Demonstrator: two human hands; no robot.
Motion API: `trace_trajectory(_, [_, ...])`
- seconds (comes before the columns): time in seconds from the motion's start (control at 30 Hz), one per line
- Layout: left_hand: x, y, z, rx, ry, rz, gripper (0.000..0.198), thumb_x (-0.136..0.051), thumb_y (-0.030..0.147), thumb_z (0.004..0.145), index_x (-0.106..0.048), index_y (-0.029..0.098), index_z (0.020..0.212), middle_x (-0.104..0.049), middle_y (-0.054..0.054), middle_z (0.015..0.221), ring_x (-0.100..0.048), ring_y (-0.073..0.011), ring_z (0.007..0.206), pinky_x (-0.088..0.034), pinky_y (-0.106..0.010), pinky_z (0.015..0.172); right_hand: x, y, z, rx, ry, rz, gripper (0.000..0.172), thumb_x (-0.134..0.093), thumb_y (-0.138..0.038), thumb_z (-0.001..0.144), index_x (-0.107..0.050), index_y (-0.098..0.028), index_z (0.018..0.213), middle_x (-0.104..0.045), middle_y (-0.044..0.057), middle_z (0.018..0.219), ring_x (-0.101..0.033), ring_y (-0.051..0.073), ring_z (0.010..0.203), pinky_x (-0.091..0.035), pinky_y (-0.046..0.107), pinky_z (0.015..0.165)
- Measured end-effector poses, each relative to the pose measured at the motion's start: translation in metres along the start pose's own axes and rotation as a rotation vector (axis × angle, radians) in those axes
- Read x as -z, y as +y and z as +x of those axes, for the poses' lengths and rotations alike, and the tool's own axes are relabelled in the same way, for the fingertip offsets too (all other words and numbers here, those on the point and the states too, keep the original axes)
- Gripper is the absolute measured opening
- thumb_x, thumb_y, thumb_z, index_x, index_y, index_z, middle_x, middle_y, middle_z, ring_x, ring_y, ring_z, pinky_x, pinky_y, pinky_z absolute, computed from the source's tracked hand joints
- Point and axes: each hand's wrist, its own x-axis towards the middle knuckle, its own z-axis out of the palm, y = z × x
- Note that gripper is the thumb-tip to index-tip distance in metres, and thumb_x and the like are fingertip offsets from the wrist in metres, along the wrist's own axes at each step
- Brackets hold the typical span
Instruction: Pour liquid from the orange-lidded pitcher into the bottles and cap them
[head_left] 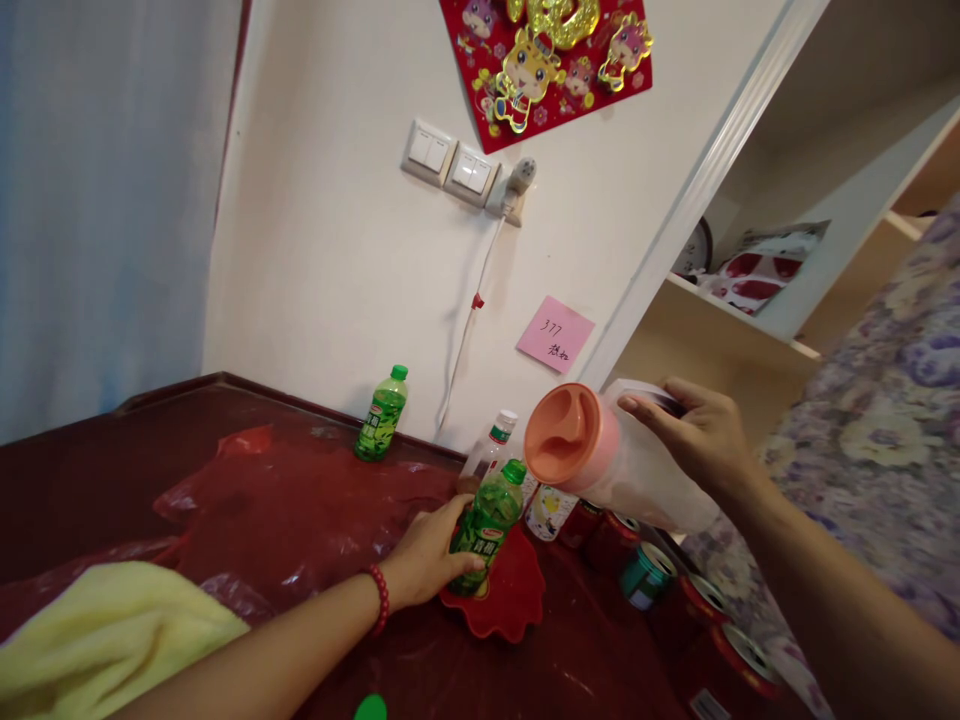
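Note:
My left hand (427, 560) is closed around a green bottle (487, 525) with a green cap, which stands on a red scalloped dish (510, 605). My right hand (697, 435) grips a clear plastic jug (622, 465) with an orange-pink lid, held tilted above the table with the lid facing left. A red bead bracelet sits on my left wrist.
A second green bottle (382, 413) stands by the wall. A clear bottle with a white cap (489, 448) and a small printed cup (550, 512) stand behind the dish. Several cans (649, 575) line the right. A yellow cloth (105, 630) lies at front left on red plastic sheeting (300, 510).

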Motion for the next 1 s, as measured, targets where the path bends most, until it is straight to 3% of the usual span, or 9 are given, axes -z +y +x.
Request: trace_trajectory(1.0, [-0.0007,-0.0030,0.0018,-0.020,0.004,-0.020,0.069,-0.074,0.030,0.074,-0.051,0.025,0.139,-0.068,-0.007,0.129,-0.063,-0.0316,0.117,-0.045,-0.041,0.103,-0.0036,0.0034,-0.0005,0.014,0.010,0.001,0.061,-0.069,-0.071,0.074,-0.039,-0.022,0.053,-0.031,-0.006,0.054,-0.031,0.010,0.053,-0.023,0.027,0.050])
